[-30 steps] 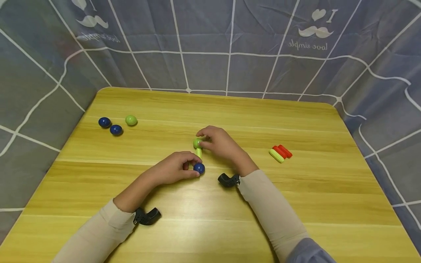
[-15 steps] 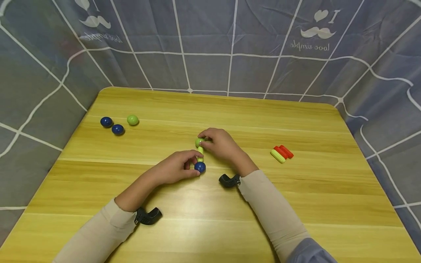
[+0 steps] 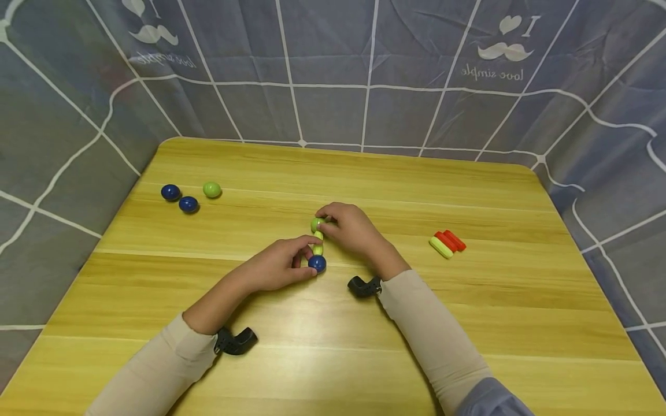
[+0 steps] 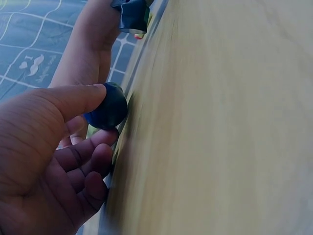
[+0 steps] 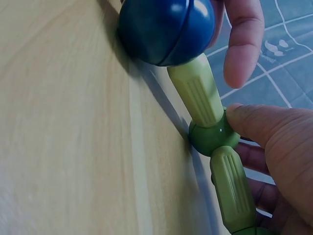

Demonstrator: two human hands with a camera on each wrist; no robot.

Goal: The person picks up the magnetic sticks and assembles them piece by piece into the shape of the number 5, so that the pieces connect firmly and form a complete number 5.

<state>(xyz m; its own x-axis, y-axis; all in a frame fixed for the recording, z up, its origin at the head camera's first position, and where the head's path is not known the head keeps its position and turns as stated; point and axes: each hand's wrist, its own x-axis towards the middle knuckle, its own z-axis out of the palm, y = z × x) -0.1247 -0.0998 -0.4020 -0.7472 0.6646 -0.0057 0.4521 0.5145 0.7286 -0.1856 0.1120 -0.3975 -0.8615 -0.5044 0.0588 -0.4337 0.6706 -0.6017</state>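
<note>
Left forearm slants in from the near side of the table (image 3: 291, 358), and the left hand (image 3: 273, 266) has the blue ball (image 3: 317, 264) pinched mid-table, thumb on the near-edge side with the other fingers kinda curled. The right hand (image 3: 348, 228) angles toward the left edge, thumb and fingers pinching a green ball (image 5: 212, 138) a bit closer to the far edge, with a lime stick (image 5: 197, 93) bridging both balls. Loose blue balls (image 3: 188, 204) sit near the far left corner, red sticks (image 3: 450, 240) toward the right edge.
</note>
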